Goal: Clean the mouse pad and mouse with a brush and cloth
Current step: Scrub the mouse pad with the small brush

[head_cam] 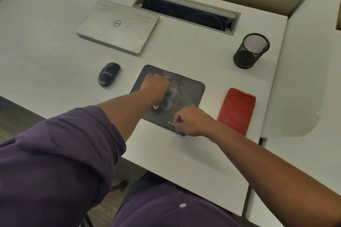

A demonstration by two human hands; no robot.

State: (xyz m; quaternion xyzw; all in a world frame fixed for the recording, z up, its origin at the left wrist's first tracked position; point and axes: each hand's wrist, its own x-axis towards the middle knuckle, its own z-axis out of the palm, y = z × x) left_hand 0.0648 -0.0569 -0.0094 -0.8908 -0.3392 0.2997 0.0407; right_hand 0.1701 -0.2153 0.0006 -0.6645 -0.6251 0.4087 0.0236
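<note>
Mouse pad [191,90] lies under left hand's fingers [167,77].

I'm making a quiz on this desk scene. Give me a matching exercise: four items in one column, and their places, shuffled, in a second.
Things:
1. mouse
2. red cloth
3. laptop
4. brush

Places:
A. closed, at the far side of the desk
B. held in the right hand
C. left of the mouse pad
D. right of the mouse pad

Pairs: 1-C, 2-D, 3-A, 4-B
</note>
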